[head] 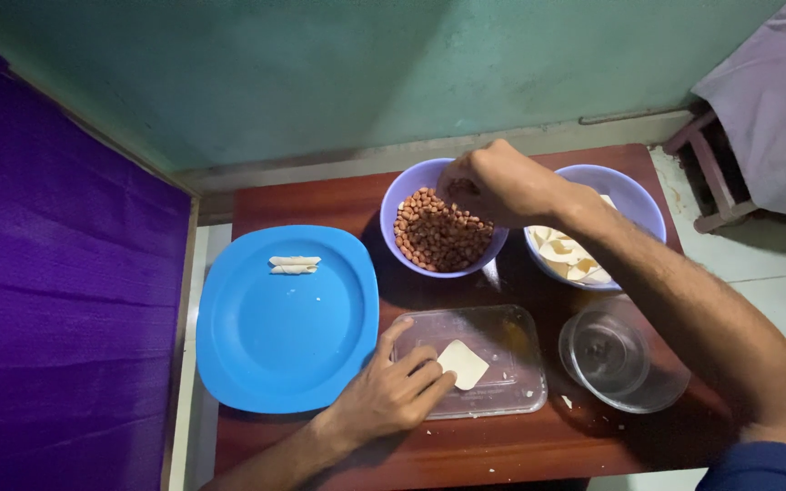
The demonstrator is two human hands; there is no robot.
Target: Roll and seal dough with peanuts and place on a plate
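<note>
We log: dough square (462,364) on clear tray (511,332), pinned under left hand (388,395) fingers; right hand (493,182) pinched, seemingly on peanuts, over purple peanut bowl (402,195); second bowl (634,195) of squares; blue plate (256,364) with two rolls (294,265); wooden table (320,195)

A small table (520,450) stands against a wall (320,73), with a curtain (56,273) along its left side. A plate (275,355) lies at the table's left edge, overhanging it, with two rolls (294,265) side by side near the plate's far rim. Right of the plate, near the front edge, sits a flat tray (502,345) with a square wrapper (462,364) on it; the left hand (388,395) rests on the tray, fingertips touching the wrapper. Right of the tray stands a round lid (616,355). Behind the tray, along the far edge, a bowl of peanuts (438,238) sits left of a bowl of wrappers (575,255). The right hand (498,186) hovers over the peanuts.
</note>
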